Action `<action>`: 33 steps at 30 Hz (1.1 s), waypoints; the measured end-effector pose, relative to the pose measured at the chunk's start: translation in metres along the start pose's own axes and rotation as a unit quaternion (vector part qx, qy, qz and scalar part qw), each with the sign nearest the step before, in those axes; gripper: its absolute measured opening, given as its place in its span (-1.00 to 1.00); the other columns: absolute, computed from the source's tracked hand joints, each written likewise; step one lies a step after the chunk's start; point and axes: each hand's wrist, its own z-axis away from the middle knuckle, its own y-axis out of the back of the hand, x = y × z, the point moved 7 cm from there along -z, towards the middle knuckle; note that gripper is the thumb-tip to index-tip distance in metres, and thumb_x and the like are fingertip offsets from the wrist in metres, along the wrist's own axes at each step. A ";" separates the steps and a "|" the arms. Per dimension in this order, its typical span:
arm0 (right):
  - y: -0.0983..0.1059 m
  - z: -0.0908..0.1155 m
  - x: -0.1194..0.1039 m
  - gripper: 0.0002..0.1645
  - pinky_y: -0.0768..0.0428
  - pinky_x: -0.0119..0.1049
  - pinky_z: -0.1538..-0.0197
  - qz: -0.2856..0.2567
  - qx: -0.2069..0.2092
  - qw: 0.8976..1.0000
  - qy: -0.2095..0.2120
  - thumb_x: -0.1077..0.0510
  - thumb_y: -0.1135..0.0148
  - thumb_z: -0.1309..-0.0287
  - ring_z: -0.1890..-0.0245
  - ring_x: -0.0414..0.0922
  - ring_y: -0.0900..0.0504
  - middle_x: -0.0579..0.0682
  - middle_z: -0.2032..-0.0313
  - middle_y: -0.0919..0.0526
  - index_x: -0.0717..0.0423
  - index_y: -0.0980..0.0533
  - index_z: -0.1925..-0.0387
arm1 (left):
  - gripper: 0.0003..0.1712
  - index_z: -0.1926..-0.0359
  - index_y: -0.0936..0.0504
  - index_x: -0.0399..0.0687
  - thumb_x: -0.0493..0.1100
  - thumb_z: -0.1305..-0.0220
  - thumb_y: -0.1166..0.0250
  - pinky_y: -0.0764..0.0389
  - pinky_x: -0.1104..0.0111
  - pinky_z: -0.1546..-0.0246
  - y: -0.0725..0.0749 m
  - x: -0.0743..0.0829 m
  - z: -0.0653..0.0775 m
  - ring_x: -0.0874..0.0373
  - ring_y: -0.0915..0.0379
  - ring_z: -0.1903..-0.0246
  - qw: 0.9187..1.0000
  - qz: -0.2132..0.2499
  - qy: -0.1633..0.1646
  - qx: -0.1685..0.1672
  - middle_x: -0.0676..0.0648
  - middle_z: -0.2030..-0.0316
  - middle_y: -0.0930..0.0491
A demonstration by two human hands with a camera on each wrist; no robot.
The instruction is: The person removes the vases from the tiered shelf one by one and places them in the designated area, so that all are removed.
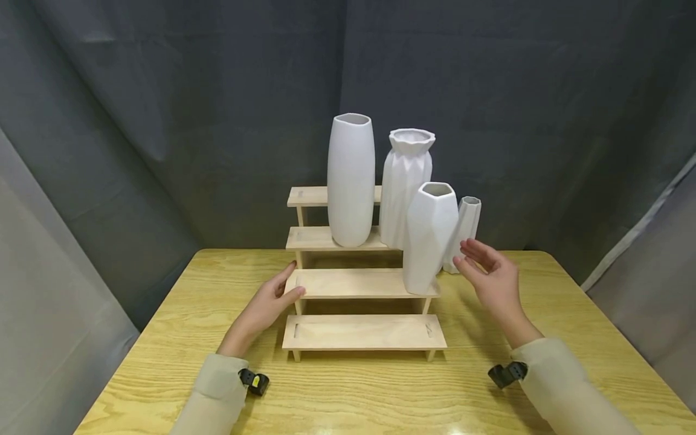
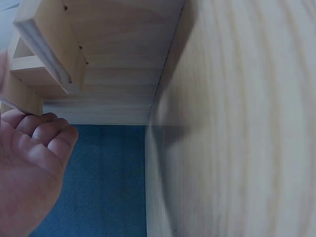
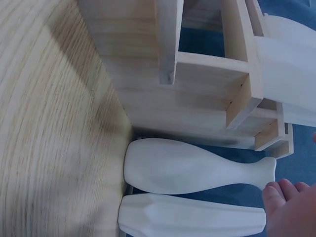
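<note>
My left hand (image 1: 267,307) grips the left end of a stepped wooden display stand (image 1: 353,283), thumb on the second board from the bottom. In the left wrist view its fingers (image 2: 59,140) curl at the board's edge. At that board's right end stands a white faceted vase (image 1: 431,241). On the board above are a tall smooth white vase (image 1: 351,181) and a pleated white vase with a ruffled rim (image 1: 397,193). My right hand (image 1: 493,281) holds nothing, its fingers loosely bent beside a slim ribbed white vase (image 1: 466,226) behind the stand's right side.
In the right wrist view a narrow-necked white vase (image 3: 173,165) stands on the table beside the slim ribbed one, mostly hidden from the head view. The wooden table (image 1: 228,386) carries the stand. Dark grey curtains (image 1: 244,121) hang behind.
</note>
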 end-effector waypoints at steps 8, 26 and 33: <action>-0.004 0.008 -0.010 -0.34 -0.48 -0.47 -0.12 -0.007 -0.013 1.000 0.012 0.08 -0.37 -0.24 -0.20 -0.02 -0.51 0.12 -0.21 -0.54 0.23 -0.42 -0.30 | -0.07 -0.57 0.02 0.05 0.23 -0.39 -0.18 -0.02 0.08 -0.43 -0.001 -0.001 0.000 -0.01 0.18 -0.49 1.000 0.000 -0.003 -0.001 0.02 -0.53 0.11; -0.011 0.019 -0.020 -0.31 -0.50 -0.44 -0.10 -0.050 -0.037 0.998 0.017 0.21 -0.43 -0.15 -0.17 -0.13 -0.55 0.19 -0.21 -0.53 0.21 -0.43 -0.31 | -0.10 -0.57 0.03 0.03 0.17 -0.41 -0.19 -0.01 0.06 -0.43 -0.001 -0.003 0.000 -0.02 0.21 -0.49 1.000 0.006 -0.003 -0.001 -0.01 -0.53 0.12; -0.015 0.020 -0.028 -0.29 -0.50 -0.42 -0.11 -0.078 -0.047 0.995 0.027 0.29 -0.43 -0.12 -0.17 -0.13 -0.54 0.24 -0.23 -0.51 0.24 -0.41 -0.32 | -0.10 -0.57 0.07 0.02 0.15 -0.43 -0.17 0.01 0.05 -0.43 -0.001 -0.002 -0.002 -0.04 0.24 -0.49 1.000 0.006 -0.007 -0.005 -0.03 -0.54 0.16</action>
